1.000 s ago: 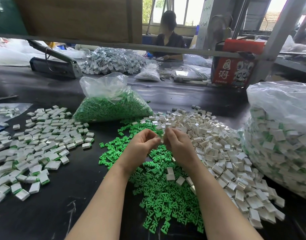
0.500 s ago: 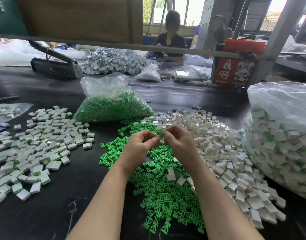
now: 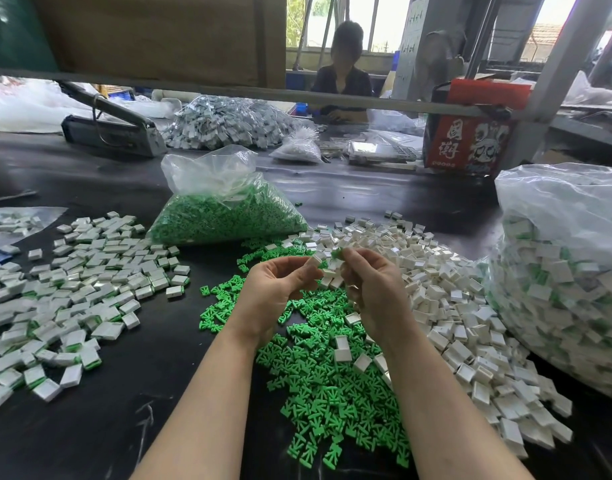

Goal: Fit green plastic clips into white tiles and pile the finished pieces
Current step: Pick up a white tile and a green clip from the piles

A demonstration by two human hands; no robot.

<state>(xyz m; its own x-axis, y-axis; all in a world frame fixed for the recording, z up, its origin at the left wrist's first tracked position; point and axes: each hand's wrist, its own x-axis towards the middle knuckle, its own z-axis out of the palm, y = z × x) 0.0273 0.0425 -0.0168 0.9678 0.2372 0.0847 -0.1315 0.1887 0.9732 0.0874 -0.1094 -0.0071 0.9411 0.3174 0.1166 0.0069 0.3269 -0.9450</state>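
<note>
Nearest, loose green clips (image 3: 332, 393) are lying scattered on the black table (image 3: 89, 427) under both forearms. Above them, the left hand (image 3: 276, 289) is pinching a white tile (image 3: 315, 260) at its fingertips, while the right hand (image 3: 370, 289) is pinching a green clip (image 3: 337, 252) just beside it. Finished pieces (image 3: 72, 289) are spreading out to the left and bare white tiles (image 3: 436, 289) are heaping to the right. Farther back, a clear bag of clips (image 3: 224, 213) is sitting on the table.
</note>
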